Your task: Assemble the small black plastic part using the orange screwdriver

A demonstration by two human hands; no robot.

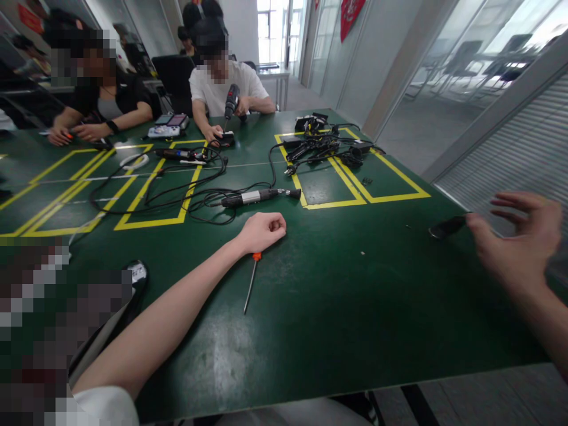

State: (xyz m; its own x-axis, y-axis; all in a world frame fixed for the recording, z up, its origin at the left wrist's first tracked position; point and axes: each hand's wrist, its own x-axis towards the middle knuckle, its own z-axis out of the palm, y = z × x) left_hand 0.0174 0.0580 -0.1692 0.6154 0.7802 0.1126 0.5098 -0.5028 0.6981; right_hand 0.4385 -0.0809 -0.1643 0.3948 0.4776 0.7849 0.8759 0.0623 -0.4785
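My left hand (262,232) is closed in a fist on the green table (355,307), gripping the orange handle end of a thin screwdriver (251,287). The metal shaft lies on the table and points back toward me. My right hand (521,239) hovers at the table's right edge with its fingers spread and nothing in it. Its fingertips are just right of a small dark flat object (447,226) lying at that edge; I cannot tell whether they touch it.
A corded electric screwdriver (260,196) lies just beyond my left hand amid looped black cables. Yellow tape marks squares; a pile of black chargers and leads (323,148) fills one. Two people sit at the far side, one holding a power driver (231,102). A black device (138,273) lies near-left.
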